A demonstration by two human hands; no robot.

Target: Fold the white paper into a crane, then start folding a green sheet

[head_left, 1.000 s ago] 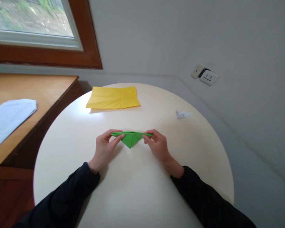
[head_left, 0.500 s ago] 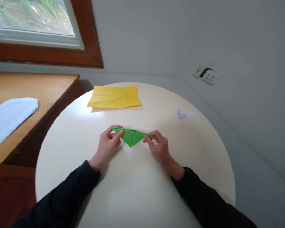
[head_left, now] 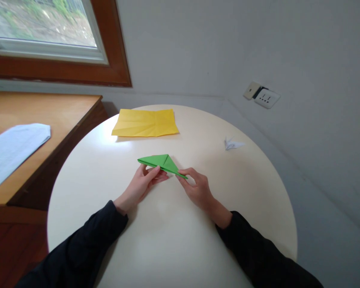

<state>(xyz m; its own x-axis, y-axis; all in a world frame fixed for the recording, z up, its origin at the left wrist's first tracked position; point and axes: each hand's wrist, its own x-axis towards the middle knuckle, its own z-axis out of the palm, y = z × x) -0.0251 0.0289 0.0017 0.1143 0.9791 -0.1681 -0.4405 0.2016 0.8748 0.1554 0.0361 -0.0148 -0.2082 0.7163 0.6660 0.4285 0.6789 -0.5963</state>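
Observation:
A green folded paper (head_left: 162,161), shaped like a flat triangle with its peak pointing away from me, is held just above the round white table (head_left: 168,232). My left hand (head_left: 144,180) grips its near folded edge around the middle, thumb on top and fingers underneath. At the paper's right corner, my right hand (head_left: 196,186) pinches the tip between thumb and fingers. A crease runs down from the peak.
Creased yellow paper (head_left: 145,123) lies at the table's far edge. A small white folded paper crane (head_left: 234,144) sits at the right. On the left stands a wooden desk (head_left: 69,105) with white sheets (head_left: 18,152). Wall sockets (head_left: 267,98) are at the right.
The green paper has been flipped so its point, which faced me, now faces away. My left hand has shifted from the left corner toward the middle of the near edge.

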